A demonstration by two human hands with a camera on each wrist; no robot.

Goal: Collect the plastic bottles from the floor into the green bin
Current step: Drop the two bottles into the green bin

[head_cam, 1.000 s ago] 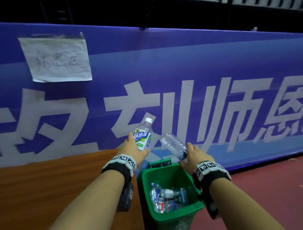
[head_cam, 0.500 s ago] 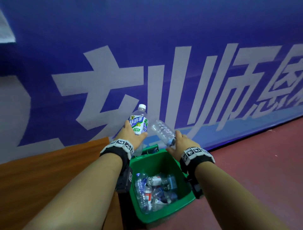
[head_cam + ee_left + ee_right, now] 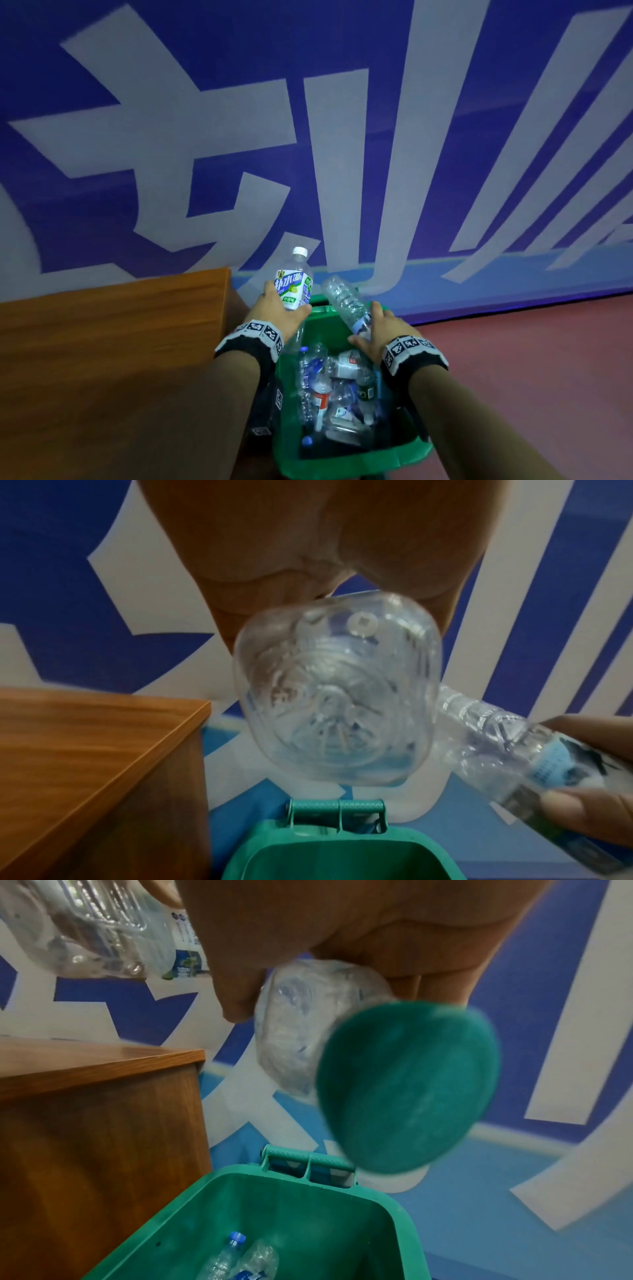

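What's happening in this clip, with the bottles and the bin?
A person holds a bottle in each hand above the open green bin. The left hand grips a labelled bottle upright; the right hand holds a clear bottle tilted. Neither is dropped yet. Other bottles already lie inside.

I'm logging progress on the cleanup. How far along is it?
Done: several bottles already lie in the green bin. In hand: the left hand holds a labelled bottle and the right hand a clear bottle, both above the bin. Left: dropping both; no floor bottles show.
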